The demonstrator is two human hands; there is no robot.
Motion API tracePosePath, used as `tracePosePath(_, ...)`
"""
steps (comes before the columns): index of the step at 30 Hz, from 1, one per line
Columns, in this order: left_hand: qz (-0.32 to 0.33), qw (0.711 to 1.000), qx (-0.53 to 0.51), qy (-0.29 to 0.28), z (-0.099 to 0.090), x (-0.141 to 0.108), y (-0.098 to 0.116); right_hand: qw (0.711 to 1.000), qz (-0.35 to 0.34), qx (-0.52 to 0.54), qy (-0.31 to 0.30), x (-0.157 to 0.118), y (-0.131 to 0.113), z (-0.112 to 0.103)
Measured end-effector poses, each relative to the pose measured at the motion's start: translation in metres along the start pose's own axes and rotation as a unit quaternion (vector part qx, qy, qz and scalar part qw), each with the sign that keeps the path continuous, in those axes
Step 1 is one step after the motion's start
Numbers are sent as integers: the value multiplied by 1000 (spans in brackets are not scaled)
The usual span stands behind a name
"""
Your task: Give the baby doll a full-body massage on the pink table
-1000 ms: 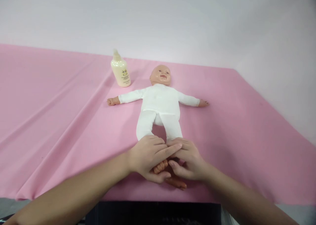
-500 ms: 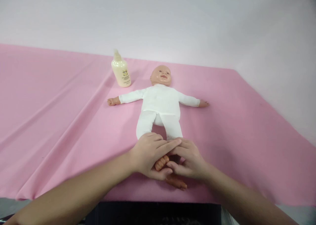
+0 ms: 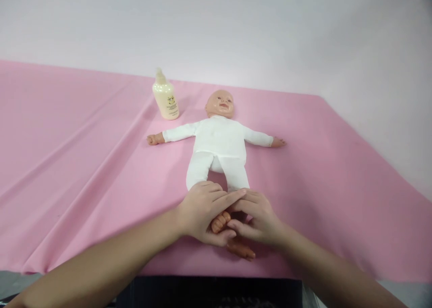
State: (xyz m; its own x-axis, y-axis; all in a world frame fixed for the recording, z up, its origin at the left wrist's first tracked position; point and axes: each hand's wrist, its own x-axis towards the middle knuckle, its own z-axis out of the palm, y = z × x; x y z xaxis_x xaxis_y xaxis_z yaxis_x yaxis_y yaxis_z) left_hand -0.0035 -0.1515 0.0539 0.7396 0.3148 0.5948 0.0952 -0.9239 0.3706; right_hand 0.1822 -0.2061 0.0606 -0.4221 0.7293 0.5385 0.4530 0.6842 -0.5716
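A baby doll in white clothes lies on its back, arms spread, its head away from me. My left hand is wrapped round the doll's foot on the left, whose toes show between thumb and fingers. From the right, my right hand closes on the same foot or lower leg, its thumb near the toes; its fingertips meet my left fingers. The doll's other foot rests on the cloth below my hands. My hands hide both lower legs.
A pale yellow pump bottle stands beyond the doll's arm on the left. The pink cloth covers the table, with folds at the left. A white wall rises behind, and something dark lies below the near edge.
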Motion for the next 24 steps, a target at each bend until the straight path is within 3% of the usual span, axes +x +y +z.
tracePosePath(24,12,1000,-1,10,0,0,-1,1000,-16,18,-15,1,-1,-2)
